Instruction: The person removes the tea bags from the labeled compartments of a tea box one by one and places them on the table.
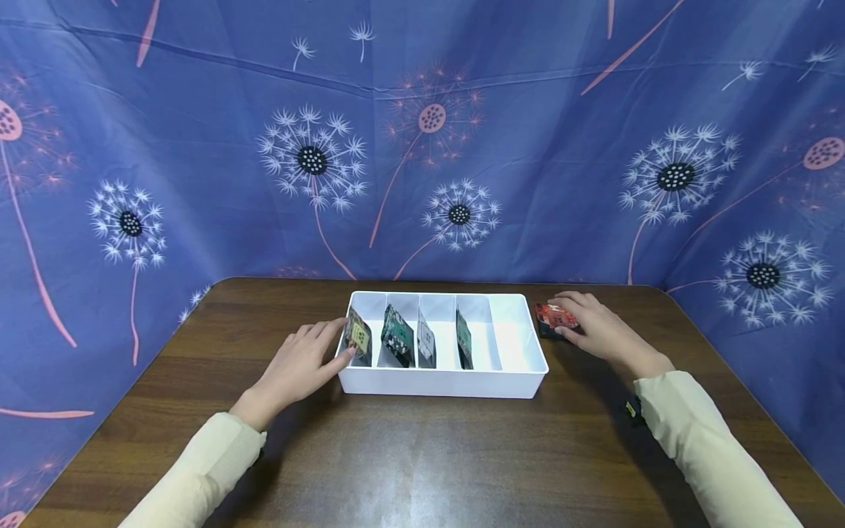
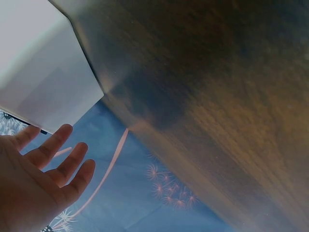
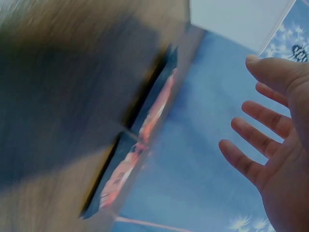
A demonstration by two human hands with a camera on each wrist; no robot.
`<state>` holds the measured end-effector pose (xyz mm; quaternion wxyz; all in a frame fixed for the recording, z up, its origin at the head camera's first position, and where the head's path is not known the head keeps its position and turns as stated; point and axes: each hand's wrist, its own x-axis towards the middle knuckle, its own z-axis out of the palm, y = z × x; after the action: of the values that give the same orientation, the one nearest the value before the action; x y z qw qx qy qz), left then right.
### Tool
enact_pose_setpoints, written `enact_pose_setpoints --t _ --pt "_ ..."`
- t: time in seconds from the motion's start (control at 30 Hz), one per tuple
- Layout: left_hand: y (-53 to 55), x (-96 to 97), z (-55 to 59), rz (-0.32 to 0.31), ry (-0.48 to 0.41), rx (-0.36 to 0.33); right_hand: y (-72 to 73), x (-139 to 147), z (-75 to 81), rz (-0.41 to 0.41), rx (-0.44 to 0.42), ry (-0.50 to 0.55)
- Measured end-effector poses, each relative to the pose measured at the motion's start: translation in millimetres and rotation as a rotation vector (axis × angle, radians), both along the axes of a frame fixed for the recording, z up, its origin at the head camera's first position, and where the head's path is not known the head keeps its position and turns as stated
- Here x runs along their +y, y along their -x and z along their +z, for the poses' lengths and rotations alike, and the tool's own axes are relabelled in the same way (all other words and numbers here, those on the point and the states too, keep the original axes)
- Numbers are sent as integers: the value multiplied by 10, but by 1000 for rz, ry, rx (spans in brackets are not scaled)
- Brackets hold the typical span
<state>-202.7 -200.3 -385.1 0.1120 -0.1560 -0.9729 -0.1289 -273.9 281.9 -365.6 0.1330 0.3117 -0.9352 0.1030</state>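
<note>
Left hand (image 1: 293, 367), fingers spread, at a white box (image 1: 436, 383) of leaning packets (image 1: 398, 337); its right wall separates them from red packets (image 1: 556, 316) under the spread right hand (image 1: 606, 328), near the worktop's (image 1: 422, 455) cloth-backed (image 1: 554, 169) far edge; open wood spans the front.

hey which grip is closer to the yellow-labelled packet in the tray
Left. The left grip is close beside the packet, at the white tray's left end; the right grip is past the tray's opposite end.

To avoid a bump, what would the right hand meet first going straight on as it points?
Most likely the red packaging, close by the right hand in the head view. Depth is unclear, so the hand might pass above it.
</note>
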Motion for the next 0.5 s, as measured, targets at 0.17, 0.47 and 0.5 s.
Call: enact_pose_setpoints --t 0.17,0.47,0.5 --pt "1 5 0 0 0 3 -50 -106 44 34 70 -3" --pt "-9 5 -2 3 -6 -2 -138 -289 147 106 147 28" --pt "-12 7 1 3 -7 -2 -146 -313 158 111 151 29"
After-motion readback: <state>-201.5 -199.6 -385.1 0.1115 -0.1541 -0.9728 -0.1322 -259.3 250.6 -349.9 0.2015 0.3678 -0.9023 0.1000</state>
